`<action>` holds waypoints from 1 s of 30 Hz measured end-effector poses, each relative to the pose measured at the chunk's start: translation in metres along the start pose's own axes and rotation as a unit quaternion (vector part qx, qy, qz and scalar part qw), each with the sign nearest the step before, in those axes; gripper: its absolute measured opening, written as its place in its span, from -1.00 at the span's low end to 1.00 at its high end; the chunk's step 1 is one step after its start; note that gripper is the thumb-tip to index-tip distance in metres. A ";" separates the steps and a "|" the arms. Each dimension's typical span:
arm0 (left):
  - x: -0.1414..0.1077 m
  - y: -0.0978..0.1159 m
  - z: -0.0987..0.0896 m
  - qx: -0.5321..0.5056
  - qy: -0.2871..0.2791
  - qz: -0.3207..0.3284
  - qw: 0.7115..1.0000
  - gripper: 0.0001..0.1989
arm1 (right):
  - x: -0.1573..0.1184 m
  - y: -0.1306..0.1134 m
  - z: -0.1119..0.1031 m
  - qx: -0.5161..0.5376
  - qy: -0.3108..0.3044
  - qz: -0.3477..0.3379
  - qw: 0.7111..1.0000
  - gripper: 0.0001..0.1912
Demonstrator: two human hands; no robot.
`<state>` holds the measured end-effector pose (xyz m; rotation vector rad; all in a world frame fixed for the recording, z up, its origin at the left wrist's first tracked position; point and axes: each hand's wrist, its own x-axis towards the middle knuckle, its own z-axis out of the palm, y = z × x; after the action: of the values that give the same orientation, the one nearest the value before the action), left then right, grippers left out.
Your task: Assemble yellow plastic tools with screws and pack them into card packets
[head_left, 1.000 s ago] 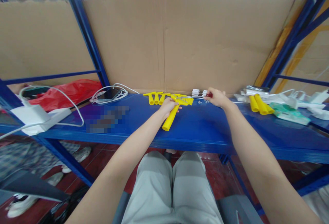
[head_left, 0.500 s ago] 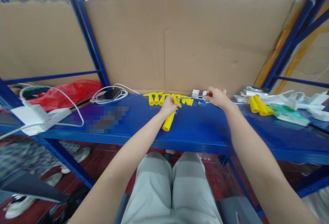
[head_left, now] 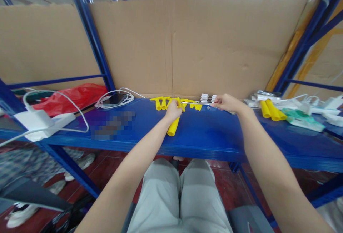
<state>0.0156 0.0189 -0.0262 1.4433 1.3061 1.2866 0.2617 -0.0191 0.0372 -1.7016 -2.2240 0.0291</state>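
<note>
My left hand (head_left: 173, 111) is wrapped round a yellow plastic handle (head_left: 173, 128), whose tube end sticks out below my fingers, towards the front edge. In my right hand (head_left: 226, 104) is a screwdriver (head_left: 197, 102), gripped by its mostly covered handle. Its thin metal shaft reaches left to the top of the yellow handle; my left fingers partly hide where they meet. Behind my left hand stand several yellow T-shaped handles (head_left: 158, 104). Small yellow pieces (head_left: 198, 107) lie under the shaft, and a stack of white parts (head_left: 204, 97) sits close to my right hand.
The blue shelf (head_left: 209, 133) is backed by cardboard (head_left: 214, 47). Further right lie yellow tubes (head_left: 273, 111) and a green-and-white packet (head_left: 302, 118). On the left are a coiled white cable (head_left: 125, 99), a red bag (head_left: 72, 97) and a white power strip (head_left: 63, 120).
My right hand has shifted slightly right and its grip has turned, hiding the screwdriver's red handle. My left hand and the yellow handle have moved slightly left.
</note>
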 end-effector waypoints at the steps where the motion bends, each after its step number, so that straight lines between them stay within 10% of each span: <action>1: 0.000 0.001 0.000 0.019 0.016 0.017 1.000 -0.71 | -0.002 -0.001 -0.001 0.025 -0.016 0.002 1.000 -0.64; 11: 0.000 0.002 -0.001 0.188 0.035 0.075 0.979 -0.78 | -0.009 -0.002 0.008 0.096 -0.028 0.064 0.993 -0.66; 20: -0.007 0.012 -0.007 0.323 0.039 0.100 0.940 -0.77 | -0.001 0.011 0.017 0.010 0.085 -0.026 0.996 -0.78; 30: -0.011 0.014 -0.008 0.317 0.023 0.079 0.945 -0.71 | -0.008 0.012 0.014 0.088 0.020 -0.060 0.994 -0.68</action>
<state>0.0105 0.0056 -0.0129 1.9974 1.7673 1.0400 0.2708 -0.0209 0.0196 -1.4613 -2.2190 0.1561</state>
